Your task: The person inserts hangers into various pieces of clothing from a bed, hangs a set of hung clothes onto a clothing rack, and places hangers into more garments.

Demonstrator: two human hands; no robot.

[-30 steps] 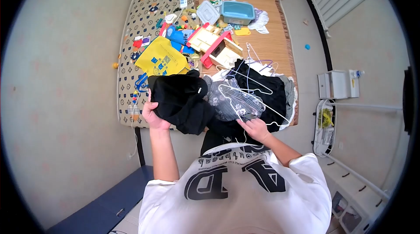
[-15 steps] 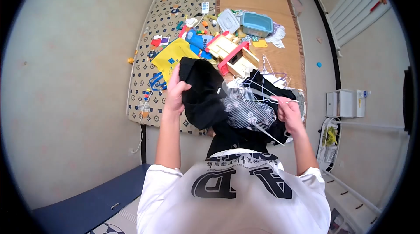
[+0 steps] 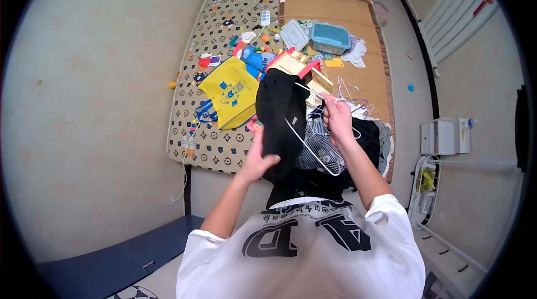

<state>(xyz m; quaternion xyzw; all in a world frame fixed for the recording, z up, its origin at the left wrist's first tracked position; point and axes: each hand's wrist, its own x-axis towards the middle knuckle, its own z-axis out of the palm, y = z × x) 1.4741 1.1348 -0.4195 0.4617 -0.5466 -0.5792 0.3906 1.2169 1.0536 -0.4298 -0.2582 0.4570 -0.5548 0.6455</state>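
Observation:
A black garment [image 3: 278,114] hangs in front of me, with a small pale tag on it. My left hand [image 3: 258,160] grips its lower left edge, thumb across the front and fingers partly hidden behind the cloth. In my right hand [image 3: 337,117] is a white hanger [image 3: 313,154], pinched near its top. One arm of the hanger reaches to the garment's upper part and seems to go into it; the other slants down across the front. Below lies a striped, flowered garment [image 3: 320,151] on a pile of dark clothes [image 3: 366,134].
On the bed, a yellow bag [image 3: 229,89] lies left of the garment. Beyond are a wooden toy house [image 3: 288,64], a blue bin [image 3: 330,38], its lid [image 3: 294,35] and scattered toys. More hangers [image 3: 352,98] lie at the right. A white shelf unit [image 3: 446,137] stands by the right wall.
My right hand has brought the hanger up and left to the black garment. The left hand has moved down and right along the garment, which now hangs longer and closer to the middle.

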